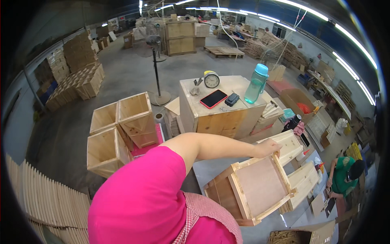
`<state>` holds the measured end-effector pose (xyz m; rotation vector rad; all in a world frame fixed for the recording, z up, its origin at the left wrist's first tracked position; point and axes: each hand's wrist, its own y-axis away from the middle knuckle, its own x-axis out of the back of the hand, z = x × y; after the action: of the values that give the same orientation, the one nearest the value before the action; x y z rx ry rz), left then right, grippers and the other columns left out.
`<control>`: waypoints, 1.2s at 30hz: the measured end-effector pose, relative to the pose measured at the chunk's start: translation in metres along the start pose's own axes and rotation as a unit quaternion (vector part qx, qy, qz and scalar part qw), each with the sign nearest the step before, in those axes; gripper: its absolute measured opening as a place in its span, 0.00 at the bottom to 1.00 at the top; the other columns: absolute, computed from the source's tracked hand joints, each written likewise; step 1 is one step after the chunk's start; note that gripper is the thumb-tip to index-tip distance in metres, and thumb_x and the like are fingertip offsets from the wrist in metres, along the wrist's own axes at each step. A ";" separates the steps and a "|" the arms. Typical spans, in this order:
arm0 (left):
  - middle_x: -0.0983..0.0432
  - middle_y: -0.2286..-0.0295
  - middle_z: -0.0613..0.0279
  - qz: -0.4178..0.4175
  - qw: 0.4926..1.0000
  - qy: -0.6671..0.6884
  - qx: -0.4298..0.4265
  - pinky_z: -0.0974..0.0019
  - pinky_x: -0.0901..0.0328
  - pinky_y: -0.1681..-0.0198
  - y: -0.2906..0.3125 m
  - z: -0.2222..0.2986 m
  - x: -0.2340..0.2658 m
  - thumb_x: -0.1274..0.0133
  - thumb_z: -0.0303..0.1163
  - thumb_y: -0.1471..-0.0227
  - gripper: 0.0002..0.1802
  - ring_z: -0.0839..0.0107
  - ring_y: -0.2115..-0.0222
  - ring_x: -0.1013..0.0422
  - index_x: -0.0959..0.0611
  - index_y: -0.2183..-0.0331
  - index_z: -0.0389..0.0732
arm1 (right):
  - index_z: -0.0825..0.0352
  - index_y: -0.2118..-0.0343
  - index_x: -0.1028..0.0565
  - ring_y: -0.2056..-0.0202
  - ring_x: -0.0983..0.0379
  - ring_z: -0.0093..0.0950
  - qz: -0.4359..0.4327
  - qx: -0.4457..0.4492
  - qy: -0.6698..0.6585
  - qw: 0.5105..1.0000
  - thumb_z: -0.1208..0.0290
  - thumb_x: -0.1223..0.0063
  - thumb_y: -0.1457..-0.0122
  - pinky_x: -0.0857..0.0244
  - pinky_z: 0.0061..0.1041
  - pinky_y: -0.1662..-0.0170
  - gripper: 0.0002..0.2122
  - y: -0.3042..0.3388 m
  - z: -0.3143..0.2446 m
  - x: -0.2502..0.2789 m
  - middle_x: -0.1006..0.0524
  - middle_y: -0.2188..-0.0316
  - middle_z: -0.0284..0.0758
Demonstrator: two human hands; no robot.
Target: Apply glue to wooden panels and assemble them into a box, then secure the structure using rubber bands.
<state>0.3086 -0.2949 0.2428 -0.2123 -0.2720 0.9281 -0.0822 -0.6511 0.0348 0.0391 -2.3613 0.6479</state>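
Note:
My left arm, in a pink sleeve, reaches across to the right. At its end my left hand is closed on the upper corner of a wooden box. The box lies tilted on the grey worktable, its framed, pale brown panel facing up. Beside and behind it are light wooden panels, one nearer and one farther. My right hand does not show.
A cabinet carries a phone, a clock and a teal bottle. Open wooden boxes stand at left, near a fan. A co-worker in green sits at right. Glue bottles stand by the panels.

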 end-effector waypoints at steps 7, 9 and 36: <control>0.23 0.77 0.63 0.028 1.000 -0.008 -0.002 0.64 0.35 0.61 0.002 0.004 -0.002 0.55 0.46 0.36 0.24 0.72 0.71 0.30 0.14 0.71 0.38 | 0.78 0.59 0.22 0.64 0.25 0.39 0.017 0.076 -0.104 0.992 0.70 0.46 0.36 0.29 0.34 0.55 0.13 0.004 -0.122 0.072 0.22 0.65 0.47; 0.20 0.62 0.55 -0.007 0.993 -0.113 0.032 0.62 0.34 0.55 0.001 0.014 0.002 0.51 0.45 0.39 0.20 0.62 0.62 0.25 0.17 0.57 0.40 | 0.77 0.59 0.22 0.64 0.25 0.38 0.007 0.105 -0.128 0.986 0.71 0.46 0.36 0.29 0.33 0.55 0.12 0.003 -0.157 0.096 0.22 0.65 0.46; 0.34 0.82 0.57 -0.263 0.862 -0.239 -0.362 0.56 0.37 0.69 0.038 0.079 0.082 0.46 0.27 0.57 0.11 0.58 0.78 0.32 0.32 0.82 0.39 | 0.65 0.82 0.39 0.79 0.44 0.38 -0.302 0.486 -0.151 0.806 0.72 0.39 0.49 0.45 0.34 0.65 0.17 0.008 -0.353 0.109 0.44 0.84 0.36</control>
<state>0.3012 -0.2013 0.3172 -0.5684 -1.0924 0.2770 0.0469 -0.4658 0.3273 1.3636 -1.8312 1.4975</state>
